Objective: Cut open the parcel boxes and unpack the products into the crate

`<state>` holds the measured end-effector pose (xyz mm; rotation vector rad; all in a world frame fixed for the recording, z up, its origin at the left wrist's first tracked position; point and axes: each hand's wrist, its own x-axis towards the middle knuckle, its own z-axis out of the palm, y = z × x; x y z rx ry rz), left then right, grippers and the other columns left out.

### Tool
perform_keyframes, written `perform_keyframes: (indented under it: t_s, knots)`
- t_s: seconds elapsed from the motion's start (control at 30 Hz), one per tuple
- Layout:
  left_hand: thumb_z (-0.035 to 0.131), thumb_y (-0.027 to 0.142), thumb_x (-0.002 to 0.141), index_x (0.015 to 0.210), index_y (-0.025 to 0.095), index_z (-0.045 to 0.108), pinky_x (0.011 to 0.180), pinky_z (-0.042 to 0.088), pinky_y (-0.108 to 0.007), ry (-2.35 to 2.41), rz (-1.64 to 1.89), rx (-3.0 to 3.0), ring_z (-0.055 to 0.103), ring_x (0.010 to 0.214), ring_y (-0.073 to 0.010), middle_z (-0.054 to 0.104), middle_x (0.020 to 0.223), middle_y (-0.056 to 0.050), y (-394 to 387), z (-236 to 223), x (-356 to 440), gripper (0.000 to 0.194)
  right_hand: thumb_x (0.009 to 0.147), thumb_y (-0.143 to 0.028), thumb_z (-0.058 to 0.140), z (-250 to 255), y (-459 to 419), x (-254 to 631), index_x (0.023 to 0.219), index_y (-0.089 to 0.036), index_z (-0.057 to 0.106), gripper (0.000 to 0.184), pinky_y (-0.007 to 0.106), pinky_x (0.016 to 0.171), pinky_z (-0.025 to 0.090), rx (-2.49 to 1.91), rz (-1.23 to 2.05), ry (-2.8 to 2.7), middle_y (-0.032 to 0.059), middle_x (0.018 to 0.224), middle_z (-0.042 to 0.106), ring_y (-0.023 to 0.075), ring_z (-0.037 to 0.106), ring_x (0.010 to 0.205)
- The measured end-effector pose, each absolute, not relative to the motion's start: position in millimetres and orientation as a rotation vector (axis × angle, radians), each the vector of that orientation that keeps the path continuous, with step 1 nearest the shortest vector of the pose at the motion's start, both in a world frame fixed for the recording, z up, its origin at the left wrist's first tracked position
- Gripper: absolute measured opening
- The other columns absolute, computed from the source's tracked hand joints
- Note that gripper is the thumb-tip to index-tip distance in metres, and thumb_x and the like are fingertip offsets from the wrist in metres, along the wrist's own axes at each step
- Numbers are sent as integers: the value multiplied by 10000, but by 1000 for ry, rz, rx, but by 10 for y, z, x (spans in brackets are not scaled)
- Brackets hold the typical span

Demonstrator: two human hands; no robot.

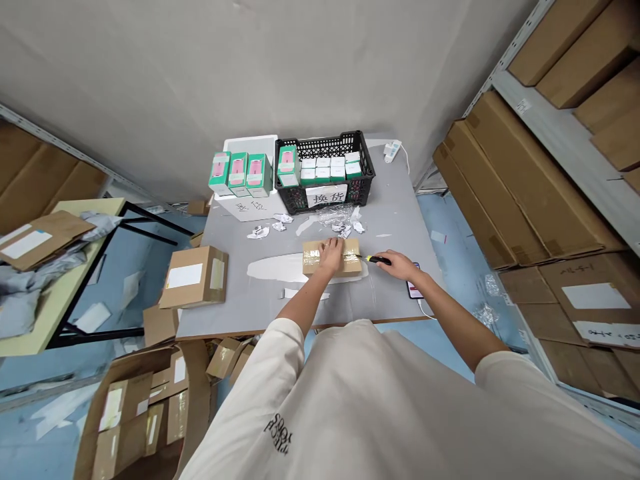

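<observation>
Well left of the taped cardboard box (350, 266), a pale yellow side table (87, 220) carries a brown parcel (43, 240) and crumpled grey mailer bags (25, 297). Lower left of the box, an open cardboard carton (145, 417) sits on the floor, packed with taped cardboard pieces. Closer to the box's left, a parcel with a white label (195, 277) stands at the edge of the grey tabletop (225, 300).

Up and left of the box, three green-and-white boxes with pink labels (240, 175) stand on a white foam box (250, 143). Scraps of white paper (259, 232) and clear plastic film (335, 215) lie just beyond the box, in front of a black plastic crate (325, 141) filled with small white and green boxes (325, 167), with a paper sign bearing Chinese characters (326, 195) on its front.

The left hand (330, 255) presses open on top of the box, fingers spread and gripping nothing. Just right of the box, the right hand (393, 265) is closed around a yellow-and-black utility knife (377, 259), its tip at the taped top. Beside that hand lies a phone (414, 280) with a white cable (425, 310). Far up and right of the box, a metal shelf (555, 140) holds brown cartons (530, 180).
</observation>
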<state>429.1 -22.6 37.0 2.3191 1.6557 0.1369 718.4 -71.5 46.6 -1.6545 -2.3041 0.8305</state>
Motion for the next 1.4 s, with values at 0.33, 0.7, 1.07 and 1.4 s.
perform_keyframes:
  t_s: [0.33,0.7,1.07,1.4]
  knots:
    - [403,178,950,1574,160,322,1191,244,-529,1585,217,2422,333,1487,-318,436,1565,-218,-294,326,4244,629,985,-409,587,470,-699,7087,1358,-273,689,410,344,969,497,-1718,738,-2351,91,1202,722,263,666,1088]
    - [413,162,920,1583,208,351,1229,202,-545,1544,202,2395,300,1529,-318,398,1628,-181,-309,348,4207,667,1024,-418,520,425,-787,6872,1437,-288,627,446,361,960,508,-1809,637,-2263,96,1201,712,262,674,1049]
    - [384,153,933,1564,210,374,1228,196,-547,1567,161,2423,291,1535,-301,384,1637,-176,-315,330,4217,633,1026,-446,498,262,-764,7098,1449,-268,623,476,371,959,474,-1706,587,-2276,114,1169,692,278,644,1103]
    - [374,164,946,1536,202,408,1222,213,-542,1545,180,2453,297,1529,-310,393,1628,-182,-340,303,4213,593,1018,-443,515,203,-643,7137,1424,-271,636,457,400,982,408,-1681,555,-2344,133,1221,671,306,598,1148]
